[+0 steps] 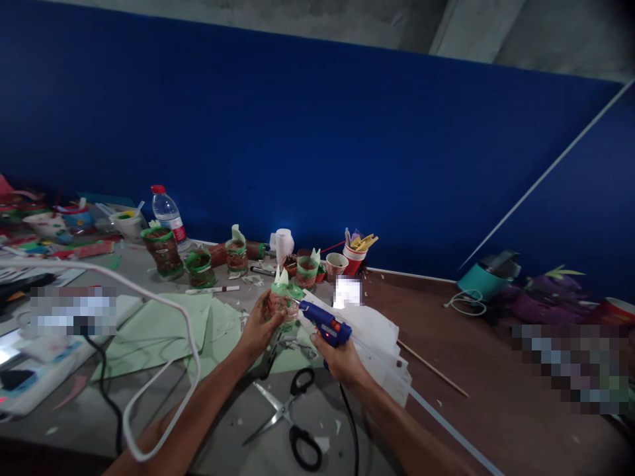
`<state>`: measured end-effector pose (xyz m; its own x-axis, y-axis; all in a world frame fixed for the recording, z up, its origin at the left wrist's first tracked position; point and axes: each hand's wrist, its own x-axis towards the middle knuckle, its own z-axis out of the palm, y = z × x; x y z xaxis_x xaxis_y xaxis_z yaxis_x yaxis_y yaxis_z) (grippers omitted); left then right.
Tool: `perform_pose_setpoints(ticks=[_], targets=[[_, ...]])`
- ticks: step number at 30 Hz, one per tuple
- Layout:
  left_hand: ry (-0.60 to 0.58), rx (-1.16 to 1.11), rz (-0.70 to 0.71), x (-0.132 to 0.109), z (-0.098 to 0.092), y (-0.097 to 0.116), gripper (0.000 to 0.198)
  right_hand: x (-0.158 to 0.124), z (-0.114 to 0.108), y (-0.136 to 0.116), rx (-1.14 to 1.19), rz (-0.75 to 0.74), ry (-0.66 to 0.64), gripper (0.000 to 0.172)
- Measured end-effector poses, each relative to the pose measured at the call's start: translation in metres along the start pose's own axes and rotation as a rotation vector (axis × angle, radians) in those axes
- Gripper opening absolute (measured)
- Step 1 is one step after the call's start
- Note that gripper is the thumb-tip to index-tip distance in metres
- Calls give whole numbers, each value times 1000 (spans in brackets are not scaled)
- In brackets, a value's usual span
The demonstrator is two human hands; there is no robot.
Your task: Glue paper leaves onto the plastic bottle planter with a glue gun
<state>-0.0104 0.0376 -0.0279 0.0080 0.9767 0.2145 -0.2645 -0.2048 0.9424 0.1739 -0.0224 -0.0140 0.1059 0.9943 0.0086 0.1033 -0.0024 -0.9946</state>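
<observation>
My left hand (262,324) is wrapped round a small brown and green craft pot (286,301) with pale pointed pieces standing up from its rim. In my right hand (342,357) is a blue hot glue gun (325,322), its nozzle pointing left at the pot's side. A small red light glows on the gun, and a long clear glue stick (431,403) trails from its back. Whether the nozzle touches the pot I cannot tell. Below my hands lie open scissors (282,410) with black handles. Pale green paper sheets (159,330) spread beneath and left of the pot.
Similar pots (163,251) stand along the back near a red-capped water bottle (169,213). A white cable (191,330) loops across my left forearm, beside a power strip (54,370). On the right lie a wooden stick (434,368) and a teal container (483,281).
</observation>
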Motion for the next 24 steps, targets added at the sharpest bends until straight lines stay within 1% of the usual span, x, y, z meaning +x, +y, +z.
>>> perform_pose_setpoints(ticks=[5,8,11,14,18,20,24], targets=[[-7,8,0,1,-1,0,49,-1,2,-4,-57,93,55,31],[-4,5,3,2,-1,0,47,-2,2,-7,-71,89,65,30],[-3,-25,-9,2,1,1,47,-3,0,-6,-60,75,22,29],[7,-69,-29,2,3,5,46,-2,-3,1,-19,59,-33,28],[15,-110,-41,2,3,8,35,0,-5,10,5,31,-33,32],[24,-129,-39,2,2,8,32,0,-5,10,16,22,-60,33],[10,-131,-37,2,-1,9,35,-1,-4,0,129,-30,-178,38]])
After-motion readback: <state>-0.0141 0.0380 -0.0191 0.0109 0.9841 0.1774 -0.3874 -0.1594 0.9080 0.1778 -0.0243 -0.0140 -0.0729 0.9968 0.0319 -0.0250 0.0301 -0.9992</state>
